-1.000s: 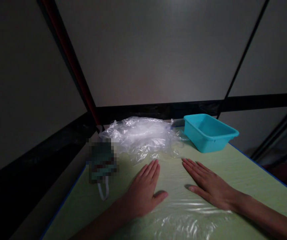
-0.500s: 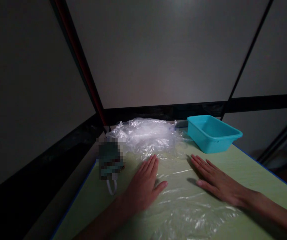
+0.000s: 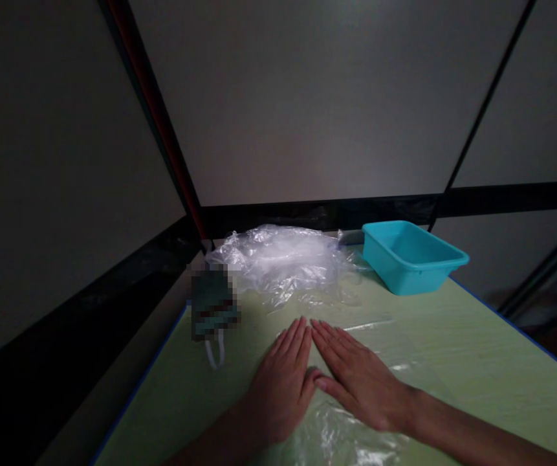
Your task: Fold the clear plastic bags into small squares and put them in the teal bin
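A clear plastic bag (image 3: 336,430) lies spread out on the pale green table, wrinkled near the front edge of the view. My left hand (image 3: 283,382) rests flat on its left side, fingers stretched forward. Beside it, my right hand (image 3: 360,378) is also flat on the plastic, angled inward. The thumbs and fingertips of both hands come together or nearly so; neither hand grips anything. Behind them sits a crumpled heap of clear plastic bags (image 3: 288,262).
A turquoise plastic basin (image 3: 416,278) stands at the back right of the table (image 3: 491,375). At the left edge is a pixelated greenish item with a white loop (image 3: 216,356). Light panels with dark strips (image 3: 317,217) rise behind the table.
My right hand has slid left across the plastic until it meets my left hand. The left hand has come slightly nearer to me, and the bag's far edge has shifted nearer too.
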A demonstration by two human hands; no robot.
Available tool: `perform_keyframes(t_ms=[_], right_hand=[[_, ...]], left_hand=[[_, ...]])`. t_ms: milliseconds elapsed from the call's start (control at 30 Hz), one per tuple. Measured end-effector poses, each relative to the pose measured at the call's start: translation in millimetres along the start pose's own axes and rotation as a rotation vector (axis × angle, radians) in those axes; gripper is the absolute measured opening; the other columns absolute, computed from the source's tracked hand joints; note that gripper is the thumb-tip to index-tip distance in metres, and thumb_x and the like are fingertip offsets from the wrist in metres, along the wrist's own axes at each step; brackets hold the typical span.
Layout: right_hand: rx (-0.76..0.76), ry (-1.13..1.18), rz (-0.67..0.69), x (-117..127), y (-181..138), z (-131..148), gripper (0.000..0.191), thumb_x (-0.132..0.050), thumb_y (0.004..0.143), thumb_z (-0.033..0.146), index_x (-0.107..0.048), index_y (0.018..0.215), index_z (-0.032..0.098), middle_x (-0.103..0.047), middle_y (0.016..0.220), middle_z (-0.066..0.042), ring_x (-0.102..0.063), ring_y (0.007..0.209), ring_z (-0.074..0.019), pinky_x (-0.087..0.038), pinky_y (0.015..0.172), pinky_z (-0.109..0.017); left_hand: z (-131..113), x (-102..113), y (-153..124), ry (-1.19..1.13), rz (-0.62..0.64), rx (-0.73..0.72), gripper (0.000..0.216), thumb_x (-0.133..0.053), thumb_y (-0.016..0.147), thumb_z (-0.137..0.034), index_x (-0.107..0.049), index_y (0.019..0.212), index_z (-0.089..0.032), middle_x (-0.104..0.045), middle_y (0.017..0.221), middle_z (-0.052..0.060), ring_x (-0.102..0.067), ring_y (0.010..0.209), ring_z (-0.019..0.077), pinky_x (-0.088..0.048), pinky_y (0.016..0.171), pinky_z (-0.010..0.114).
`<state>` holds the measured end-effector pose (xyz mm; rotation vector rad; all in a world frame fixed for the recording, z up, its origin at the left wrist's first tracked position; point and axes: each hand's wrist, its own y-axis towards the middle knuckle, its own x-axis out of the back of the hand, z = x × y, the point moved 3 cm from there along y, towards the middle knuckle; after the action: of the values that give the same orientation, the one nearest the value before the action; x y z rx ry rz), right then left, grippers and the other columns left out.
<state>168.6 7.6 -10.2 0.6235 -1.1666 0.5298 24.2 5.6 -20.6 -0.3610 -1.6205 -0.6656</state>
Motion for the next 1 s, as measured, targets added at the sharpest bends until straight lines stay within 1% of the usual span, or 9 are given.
perform_keyframes(t_ms=[100, 167, 300, 467, 633, 767, 867, 933, 1000], right_hand=[[-0.015, -0.035, 0.032, 5.8, -11.0, -12.5, 0.062, -0.029, 0.091, 0.048, -0.019, 0.139, 0.011, -0.019, 0.143, -0.012, -0.016, 0.132, -0.0224, -0.02, 0.107, -0.04], [-0.031, -0.035, 0.056, 9.1, -18.3, -21.3, 0.062, -0.029, 0.09, 0.048, -0.018, 0.139, 0.012, -0.017, 0.144, -0.011, -0.016, 0.132, -0.023, -0.021, 0.107, -0.041], [-0.09, -0.027, 0.052, 14.6, -34.4, -44.7, 0.062, -0.032, 0.09, 0.047, -0.013, 0.14, 0.017, -0.016, 0.145, -0.008, -0.016, 0.131, -0.0236, -0.021, 0.107, -0.043], [-0.182, -0.018, 0.116, 22.5, -49.4, -68.5, 0.062, -0.027, 0.091, 0.049, -0.013, 0.14, 0.014, -0.014, 0.145, -0.009, -0.013, 0.132, -0.0248, -0.019, 0.105, -0.049], [-0.191, 0.002, 0.123, 27.7, -49.4, -70.7, 0.065, -0.027, 0.089, 0.052, -0.016, 0.14, 0.012, -0.016, 0.145, -0.011, -0.015, 0.131, -0.0271, -0.02, 0.105, -0.049], [-0.172, -0.08, 0.139, 26.5, -43.7, -70.7, 0.079, -0.031, 0.084, 0.06, -0.017, 0.139, 0.005, -0.015, 0.144, -0.015, -0.014, 0.131, -0.0289, -0.018, 0.105, -0.048], [-0.162, -0.12, 0.155, 25.9, -39.4, -72.7, 0.088, -0.034, 0.079, 0.066, -0.017, 0.138, 0.002, -0.012, 0.144, -0.018, -0.012, 0.132, -0.0297, -0.017, 0.105, -0.048], [-0.166, -0.11, 0.163, 27.2, -37.9, -74.9, 0.093, -0.037, 0.076, 0.068, -0.016, 0.138, 0.002, -0.011, 0.144, -0.018, -0.011, 0.132, -0.0302, -0.016, 0.105, -0.049], [-0.168, -0.058, 0.184, 30.4, -37.7, -77.2, 0.095, -0.039, 0.074, 0.069, -0.016, 0.138, 0.003, -0.009, 0.144, -0.018, -0.009, 0.132, -0.0304, -0.014, 0.106, -0.049]], left_hand=[[-1.6, 3.7, -0.4, 0.027, -0.003, -0.016, 0.052, -0.036, 0.09, -0.032, -0.028, 0.133, -0.005, -0.024, 0.141, 0.018, -0.019, 0.131, 0.0262, -0.028, 0.104, 0.042], [-2.1, 4.9, -1.1, 0.024, 0.001, -0.022, 0.052, -0.036, 0.089, -0.031, -0.028, 0.133, -0.005, -0.024, 0.141, 0.017, -0.019, 0.131, 0.0261, -0.028, 0.105, 0.041], [-1.9, 6.3, -0.2, -0.001, 0.038, -0.006, 0.053, -0.037, 0.089, -0.031, -0.027, 0.134, -0.005, -0.021, 0.142, 0.016, -0.017, 0.131, 0.0253, -0.026, 0.106, 0.04], [-2.4, 9.9, 3.1, -0.037, 0.096, 0.026, 0.054, -0.036, 0.089, -0.034, -0.027, 0.134, -0.006, -0.02, 0.143, 0.016, -0.016, 0.131, 0.0251, -0.025, 0.106, 0.04], [0.1, 11.0, 4.4, -0.036, 0.138, 0.015, 0.057, -0.034, 0.09, -0.038, -0.023, 0.136, -0.006, -0.015, 0.144, 0.015, -0.012, 0.132, 0.0239, -0.021, 0.107, 0.039], [7.3, 12.7, 11.8, -0.037, 0.162, -0.02, 0.059, -0.032, 0.09, -0.042, -0.023, 0.136, -0.007, -0.013, 0.144, 0.015, -0.01, 0.133, 0.0226, -0.019, 0.107, 0.038], [13.9, 15.7, 18.5, -0.05, 0.199, -0.05, 0.062, -0.035, 0.088, -0.045, -0.023, 0.136, -0.007, -0.013, 0.144, 0.015, -0.01, 0.133, 0.0222, -0.018, 0.107, 0.037], [17.9, 17.2, 20.9, -0.069, 0.218, -0.066, 0.065, -0.038, 0.086, -0.047, -0.024, 0.135, -0.006, -0.013, 0.144, 0.016, -0.009, 0.133, 0.0224, -0.017, 0.107, 0.037], [20.1, 18.6, 21.5, -0.096, 0.209, -0.068, 0.068, -0.041, 0.085, -0.047, -0.022, 0.136, -0.006, -0.012, 0.144, 0.016, -0.008, 0.133, 0.0226, -0.017, 0.107, 0.037]])
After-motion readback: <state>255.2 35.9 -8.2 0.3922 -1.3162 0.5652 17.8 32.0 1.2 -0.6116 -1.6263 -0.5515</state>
